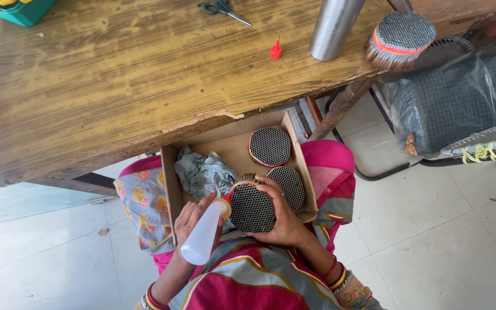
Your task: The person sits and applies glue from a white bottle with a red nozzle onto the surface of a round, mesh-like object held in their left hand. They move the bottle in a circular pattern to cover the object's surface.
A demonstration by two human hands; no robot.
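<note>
In the head view, we saw a person sitting with a cardboard box on their lap, low in the middle of the frame. The left hand was wrapped tight around a white squeeze bottle. The bottle's orange tip touched the left edge of a round bundle of thin tubes. The right hand was curled around the right side of that bundle and held it up on its end, so we looked at its dark honeycomb face. The bundle sat at the front of the box.

Two more bundles stood in the box behind it, one near the back wall and one just beside the right hand. A crumpled grey cloth lay in the left part of the box.

A wooden table filled the upper left of the frame. On it, near the top, we saw scissors, a small red cap, a shiny metal cylinder and one more tube bundle with a pink band at the table's right edge. A green box sat in the top left corner.
</note>
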